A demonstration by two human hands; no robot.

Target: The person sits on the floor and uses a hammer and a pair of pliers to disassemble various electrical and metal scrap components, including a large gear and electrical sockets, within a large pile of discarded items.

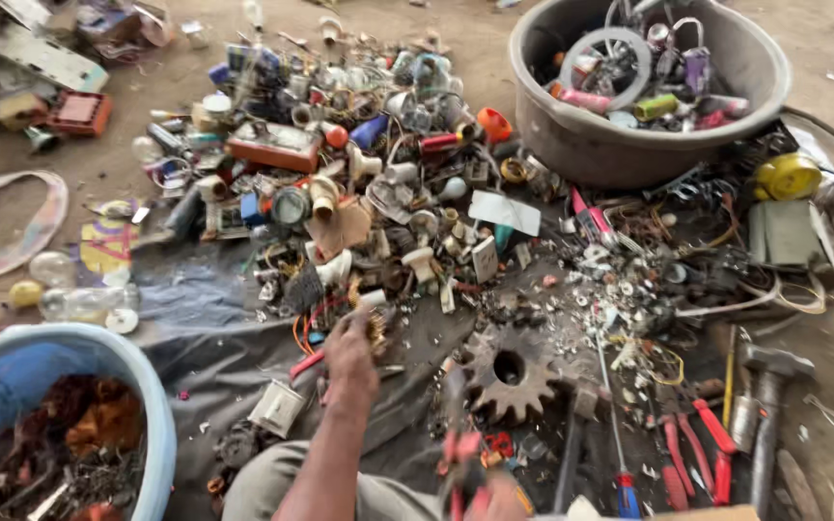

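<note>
The left hand sits just left of frame centre, seen from the back with the forearm running down toward 6 o'clock. Its fingers are curled together around a small coppery coil part, which protrudes at the hand's 1 o'clock side; the grip is closed on this part. The right hand lies at the bottom edge, motion-blurred, and appears closed around the red handles of a plier-like tool whose dark tip points toward 12 o'clock; the exact finger spacing cannot be determined. A rusty toothed gear rests on the grey cloth at 3 o'clock from the left hand, near it but not touching. A blue tub of scrap stands at 8 o'clock, a grey basin at 1 o'clock. Red-handled pliers and a hammer lie at 4 o'clock.
</note>
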